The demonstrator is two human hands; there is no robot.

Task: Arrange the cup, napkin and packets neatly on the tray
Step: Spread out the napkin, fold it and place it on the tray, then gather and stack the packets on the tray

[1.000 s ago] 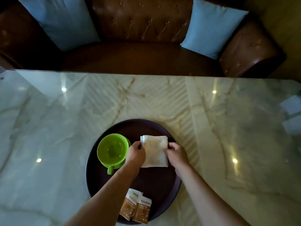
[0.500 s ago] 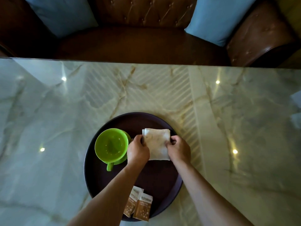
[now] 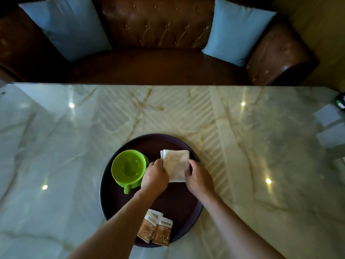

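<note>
A round dark tray (image 3: 119,208) lies on the marble table. On its left half stands a green cup (image 3: 128,167) on a green saucer, handle pointing toward me. A folded white napkin (image 3: 176,164) lies flat on the tray's far right part. My left hand (image 3: 154,177) pinches the napkin's left edge and my right hand (image 3: 198,178) pinches its right edge. Two brown-and-white packets (image 3: 155,228) lie side by side at the tray's near rim, partly behind my left forearm.
The marble table (image 3: 261,156) stretches wide on both sides of the tray. A brown leather sofa (image 3: 158,66) with two blue cushions stands beyond the far edge. A dark object (image 3: 340,103) and pale papers (image 3: 328,116) sit at the far right.
Both hands stay on the napkin's edges, and the napkin sits a little squarer on the tray. The camera view has shifted slightly. The cup and packets have not moved.
</note>
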